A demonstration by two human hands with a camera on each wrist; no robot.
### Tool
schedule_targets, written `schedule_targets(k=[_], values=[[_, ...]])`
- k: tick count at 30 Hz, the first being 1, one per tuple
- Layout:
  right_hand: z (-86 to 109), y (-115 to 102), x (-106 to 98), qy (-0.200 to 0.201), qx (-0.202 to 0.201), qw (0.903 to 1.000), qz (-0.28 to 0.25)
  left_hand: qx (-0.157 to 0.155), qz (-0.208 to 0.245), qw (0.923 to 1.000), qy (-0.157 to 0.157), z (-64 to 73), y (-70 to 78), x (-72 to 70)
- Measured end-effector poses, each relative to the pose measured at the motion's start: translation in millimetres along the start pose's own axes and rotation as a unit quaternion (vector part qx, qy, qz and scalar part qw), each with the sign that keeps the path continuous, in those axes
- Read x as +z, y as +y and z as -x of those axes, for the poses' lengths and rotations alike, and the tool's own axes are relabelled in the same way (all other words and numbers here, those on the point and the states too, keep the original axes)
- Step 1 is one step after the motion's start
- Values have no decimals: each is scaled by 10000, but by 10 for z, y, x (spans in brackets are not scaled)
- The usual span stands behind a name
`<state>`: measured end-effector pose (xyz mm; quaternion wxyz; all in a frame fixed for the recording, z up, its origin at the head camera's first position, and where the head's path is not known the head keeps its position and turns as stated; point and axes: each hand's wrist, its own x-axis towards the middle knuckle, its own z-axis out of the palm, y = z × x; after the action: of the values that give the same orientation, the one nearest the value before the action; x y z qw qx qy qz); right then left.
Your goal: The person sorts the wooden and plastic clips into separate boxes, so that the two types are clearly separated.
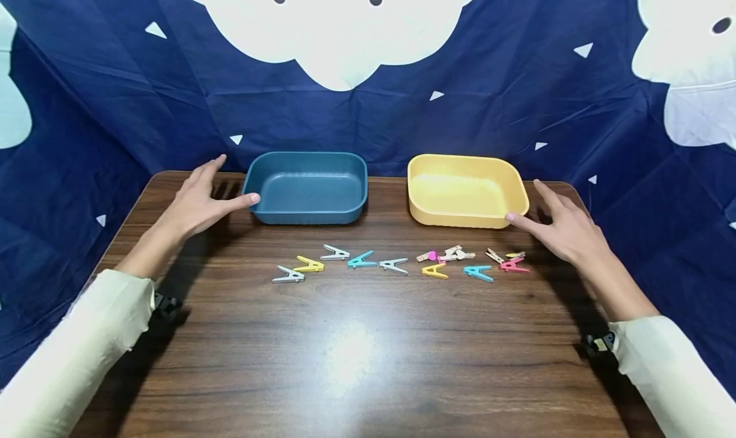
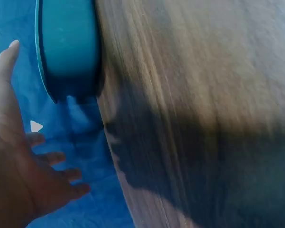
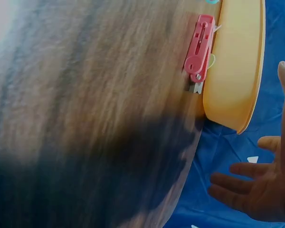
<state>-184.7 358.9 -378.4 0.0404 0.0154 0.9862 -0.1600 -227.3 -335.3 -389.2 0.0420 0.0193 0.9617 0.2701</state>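
Observation:
My left hand (image 1: 197, 198), fingers spread, is beside the left end of a dark blue bin (image 1: 310, 218). Its thumb tip overlaps the bin's corner in the head view, while the left wrist view has a gap between the thumb (image 2: 7, 59) and the blue wall (image 2: 71, 57). On the other side, my right hand (image 1: 566, 228) is spread by the right end of a yellow bin (image 1: 457, 221), its thumb tip at that bin's front corner in the head view. Neither hand holds anything. Both bins have nothing in them.
In front of the bins lie plastic clothespins: grey (image 1: 393, 266), blue (image 1: 361, 260), yellow (image 1: 310, 264) and pink (image 1: 513, 265). Several small wooden clips (image 1: 457, 254) lie among those at right. A navy cloth (image 1: 379, 125) with white shapes hangs behind the wooden table (image 1: 368, 387).

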Motion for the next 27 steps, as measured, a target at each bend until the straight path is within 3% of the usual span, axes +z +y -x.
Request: schedule_targets(k=[11, 27], values=[[36, 137, 67, -20, -68, 9994, -332, -54, 344, 9992, -172, -106, -12, 58], [113, 238, 153, -6, 108, 9979, -641, -35, 1580, 9865, -427, -158, 99, 253]])
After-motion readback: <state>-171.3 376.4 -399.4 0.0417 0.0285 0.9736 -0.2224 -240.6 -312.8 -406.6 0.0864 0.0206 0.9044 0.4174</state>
